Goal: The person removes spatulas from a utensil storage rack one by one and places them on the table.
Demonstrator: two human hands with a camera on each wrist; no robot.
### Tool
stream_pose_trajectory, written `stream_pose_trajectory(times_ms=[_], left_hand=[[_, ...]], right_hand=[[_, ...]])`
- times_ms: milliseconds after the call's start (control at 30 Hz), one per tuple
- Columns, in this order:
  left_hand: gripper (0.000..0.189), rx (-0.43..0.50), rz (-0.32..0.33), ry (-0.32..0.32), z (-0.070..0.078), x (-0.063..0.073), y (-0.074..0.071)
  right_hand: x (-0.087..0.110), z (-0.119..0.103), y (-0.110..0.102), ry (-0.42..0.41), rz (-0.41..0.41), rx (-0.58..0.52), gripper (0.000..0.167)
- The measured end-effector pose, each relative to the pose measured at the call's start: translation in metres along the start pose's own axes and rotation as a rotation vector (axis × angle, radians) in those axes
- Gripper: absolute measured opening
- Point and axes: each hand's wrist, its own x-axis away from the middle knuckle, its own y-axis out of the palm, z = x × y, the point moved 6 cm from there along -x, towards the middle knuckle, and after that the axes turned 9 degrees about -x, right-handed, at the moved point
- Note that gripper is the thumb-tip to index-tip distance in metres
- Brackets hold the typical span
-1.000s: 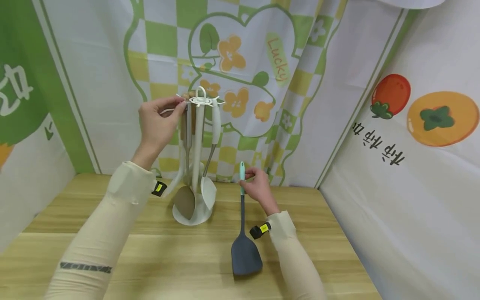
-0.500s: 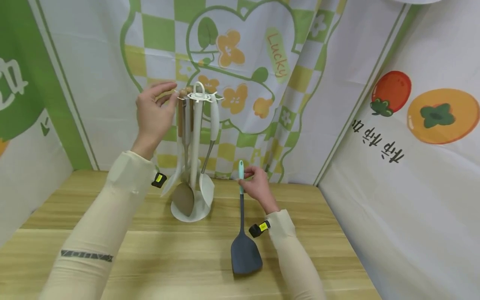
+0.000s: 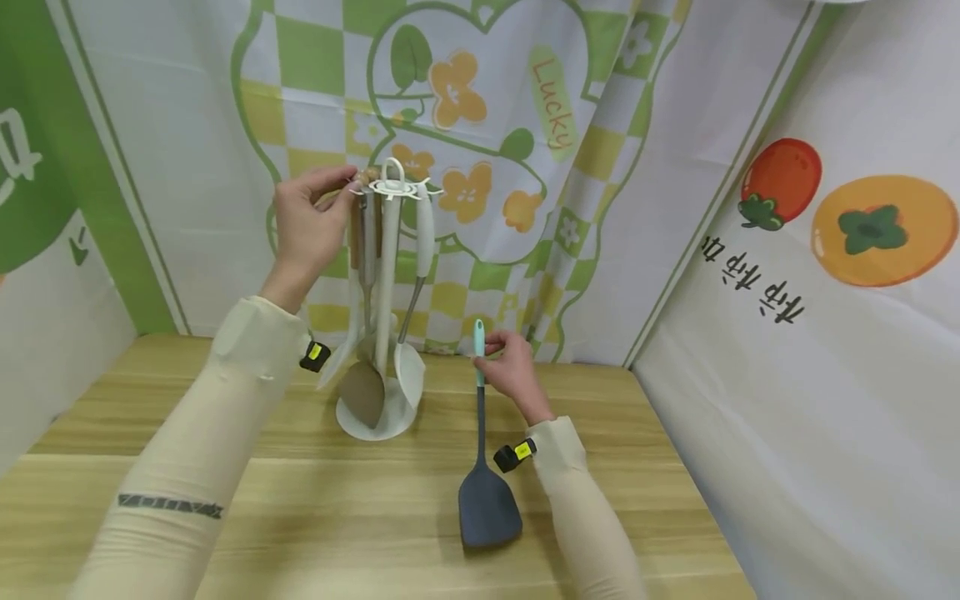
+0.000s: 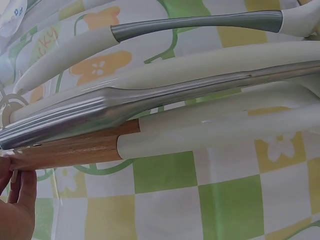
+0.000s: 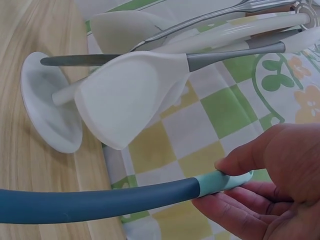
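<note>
A white utensil rack (image 3: 386,308) with a round base stands near the back of the table, hung with several utensils. My left hand (image 3: 309,218) pinches the left side of its hooked top, beside a wooden handle (image 4: 70,151) that shows in the left wrist view. A ribbed silver handle (image 4: 65,115) hangs next to that. The silver-handled utensil ends in a brown turner blade (image 3: 363,395); a white turner (image 5: 131,95) hangs on the right side. My right hand (image 3: 513,368) pinches the mint handle (image 5: 215,183) of a dark blue-grey turner (image 3: 487,508), held upright, blade down, close over the table.
The wooden table (image 3: 315,517) runs back to a green-and-yellow checked curtain (image 3: 315,58) just behind the rack. A white curtain (image 3: 810,417) with printed fruit closes the right side; another printed curtain (image 3: 75,167) stands at the left.
My left fingers loosened and drew slightly off the rack's top half a second ago, and now are back at its left side. The right hand keeps the turner in place; the head view shifts slightly.
</note>
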Motion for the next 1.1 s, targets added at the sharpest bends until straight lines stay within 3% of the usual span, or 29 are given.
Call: stream_pose_trajectory(times_ms=[533, 1100], left_hand=[[0.022, -0.002, 0.001, 0.006, 0.003, 0.002, -0.001], [0.021, -0.031, 0.000, 0.007, 0.004, 0.001, -0.002]], right_hand=[[0.005, 0.005, 0.006, 0.031, -0.008, 0.045, 0.029], [0.003, 0.026, 0.011, 0.092, -0.041, 0.062, 0.028]])
